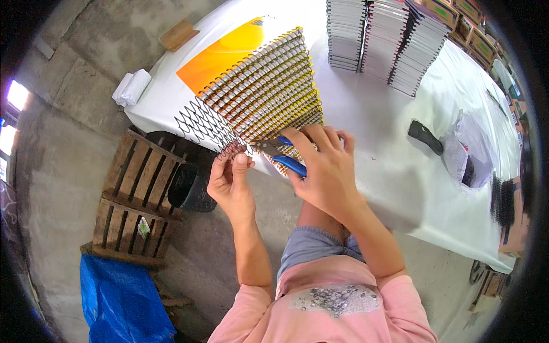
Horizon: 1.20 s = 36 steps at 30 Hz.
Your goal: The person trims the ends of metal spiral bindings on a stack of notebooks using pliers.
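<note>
Right hand [330, 168] gripping blue pliers [294, 166]! | left hand [233, 186] pinching black coil [201, 121] | white surface [389, 154], notebook stacks [384, 43] far right | wooden pallet [143, 208] left

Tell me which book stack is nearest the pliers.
The slanting yellow-edged stack, with black wire coils sticking out at its lower left. The three whiter stacks stand farther off, at the upper right.

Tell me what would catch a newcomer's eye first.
Probably the fanned spiral-bound books on the white table, with an orange sheet at their upper left. Below them, the right hand holds blue-handled pliers beside the left hand, near black coil ends. A blue tarp shows at lower left.
</note>
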{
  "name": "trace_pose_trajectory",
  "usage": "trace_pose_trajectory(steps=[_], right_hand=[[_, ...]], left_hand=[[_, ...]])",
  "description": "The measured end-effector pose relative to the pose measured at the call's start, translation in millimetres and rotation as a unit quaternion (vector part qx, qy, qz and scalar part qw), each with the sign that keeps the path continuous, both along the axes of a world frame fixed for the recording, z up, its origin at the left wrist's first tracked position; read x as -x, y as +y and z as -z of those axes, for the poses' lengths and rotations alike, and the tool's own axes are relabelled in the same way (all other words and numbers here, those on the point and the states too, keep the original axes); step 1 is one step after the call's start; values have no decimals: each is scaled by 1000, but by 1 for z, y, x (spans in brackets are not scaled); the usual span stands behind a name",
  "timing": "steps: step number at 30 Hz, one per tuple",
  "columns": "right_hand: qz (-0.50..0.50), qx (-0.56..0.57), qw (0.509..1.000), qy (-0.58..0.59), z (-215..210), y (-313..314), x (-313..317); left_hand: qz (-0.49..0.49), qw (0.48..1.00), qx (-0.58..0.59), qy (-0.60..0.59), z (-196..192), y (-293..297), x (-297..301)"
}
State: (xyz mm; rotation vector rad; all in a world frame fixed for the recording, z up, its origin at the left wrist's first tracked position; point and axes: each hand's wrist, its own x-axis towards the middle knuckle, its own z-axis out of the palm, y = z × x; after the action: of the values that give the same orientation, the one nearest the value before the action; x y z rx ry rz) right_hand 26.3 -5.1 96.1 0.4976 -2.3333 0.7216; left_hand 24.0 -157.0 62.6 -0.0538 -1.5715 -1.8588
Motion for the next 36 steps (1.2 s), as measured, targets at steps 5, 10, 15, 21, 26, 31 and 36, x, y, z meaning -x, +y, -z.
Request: trace_pose_trajectory(steps=[5, 10, 15, 21, 26, 31, 36], right_hand=[[4, -3, 1000, -4, -3, -4, -1], [22, -42, 999, 15, -5, -7, -4], [2, -8, 1000, -17, -6, -6, -5], [-62, 72, 991, -92, 6, -6, 4], [-79, 78, 988, -105, 8, -5, 6], [-22, 33, 998, -50, 3, -2, 3], [-5, 32, 999, -18, -7, 0, -3]], left_hand=[[-3, 1000, 13, -7, -1, 0, -2], [-8, 1000, 19, -13, -1, -1, -3], [-8, 999, 31, -13, -2, -1, -3], [-16, 1000, 10, -10, -4, 0, -2], [9, 1000, -15, 6, 0, 0, -2], [57, 986, -158, -11, 7, 0, -11], [361, 745, -560, -31, 17, -20, -13]])
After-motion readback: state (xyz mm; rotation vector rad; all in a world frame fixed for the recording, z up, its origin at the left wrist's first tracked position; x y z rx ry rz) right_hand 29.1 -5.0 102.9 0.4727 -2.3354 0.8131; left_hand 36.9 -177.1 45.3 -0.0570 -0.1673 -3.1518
